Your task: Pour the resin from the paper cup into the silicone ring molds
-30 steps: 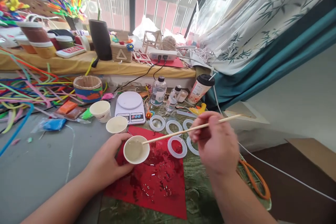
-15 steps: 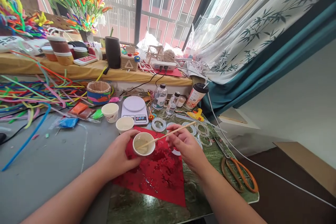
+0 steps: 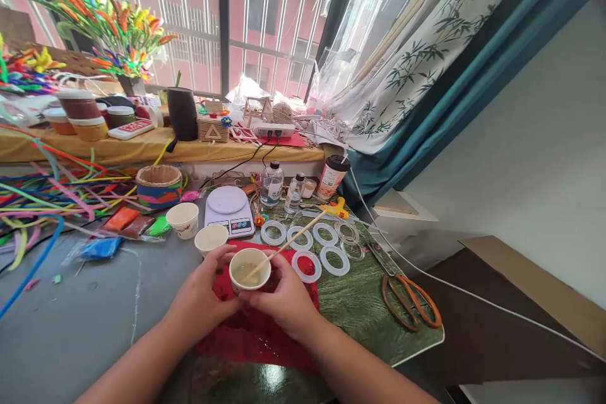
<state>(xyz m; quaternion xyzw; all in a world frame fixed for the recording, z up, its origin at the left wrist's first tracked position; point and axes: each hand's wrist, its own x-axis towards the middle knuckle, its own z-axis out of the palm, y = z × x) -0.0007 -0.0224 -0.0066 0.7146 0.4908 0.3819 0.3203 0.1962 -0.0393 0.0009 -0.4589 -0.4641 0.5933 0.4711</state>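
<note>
Between my two hands is a white paper cup [image 3: 250, 257] with a little cloudy liquid at its bottom. My left hand [image 3: 204, 290] curls round its left side. My right hand [image 3: 283, 295] holds it from the right, thumb at the near side. A wooden chopstick [image 3: 298, 233] leans in the cup against the rim, its upper end pointing up to the right; my right fingers are close by it. Beneath lies a wet, glossy red sheet [image 3: 250, 344]. Ring-shaped translucent silicone moulds [image 3: 307, 266] sit just beyond my right hand.
Two more paper cups [image 3: 183, 221] stand left of a white kitchen scale [image 3: 229, 209]. Behind are clear bottles [image 3: 272, 184], a lidded drink cup [image 3: 332, 178] and a yellow glue gun [image 3: 336, 208]. Large orange-handled scissors [image 3: 411, 303] lie right. Pipe cleaners [image 3: 52, 192] heap at left.
My right hand has left the chopstick's upper part and come down to the cup's right side. The chopstick now leans more steeply. The whole view has shifted to the right.
</note>
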